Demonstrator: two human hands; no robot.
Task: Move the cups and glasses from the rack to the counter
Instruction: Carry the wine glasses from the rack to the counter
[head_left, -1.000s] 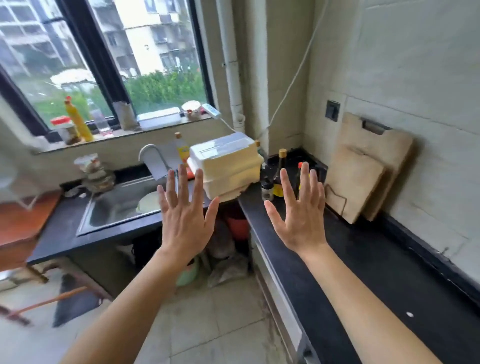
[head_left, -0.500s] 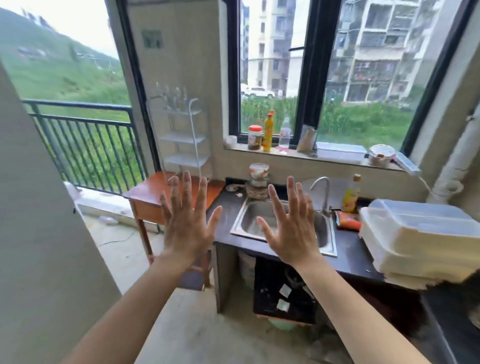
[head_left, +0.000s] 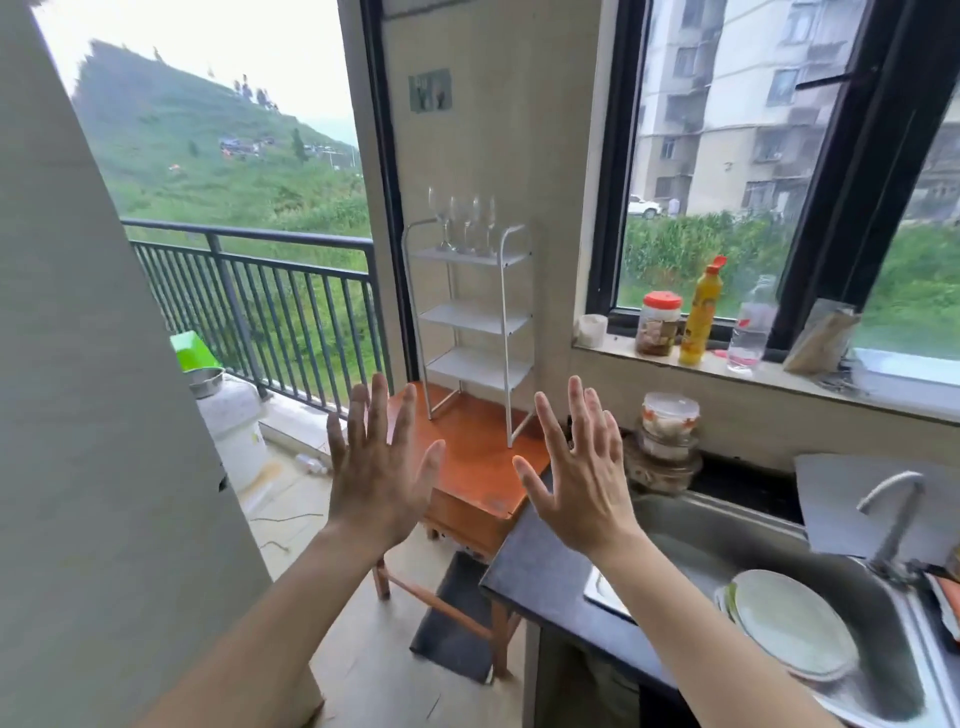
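My left hand (head_left: 382, 475) and right hand (head_left: 582, 480): both spread flat, fingers apart, gripping nothing, raised side by side. At 12 o'clock beyond them, 1 white rack (head_left: 470, 322) w/ 4 shelves stands on 1 wooden table (head_left: 480, 457). Top shelf carries approx. 4 stemmed glasses (head_left: 462, 221), upright. Dark counter (head_left: 540, 582) at 4 o'clock, 1 sink (head_left: 696, 545) holding plates (head_left: 789, 623).

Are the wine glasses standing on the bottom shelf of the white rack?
No, the wine glasses stand on the top shelf of the white rack; its lower shelves are bare.
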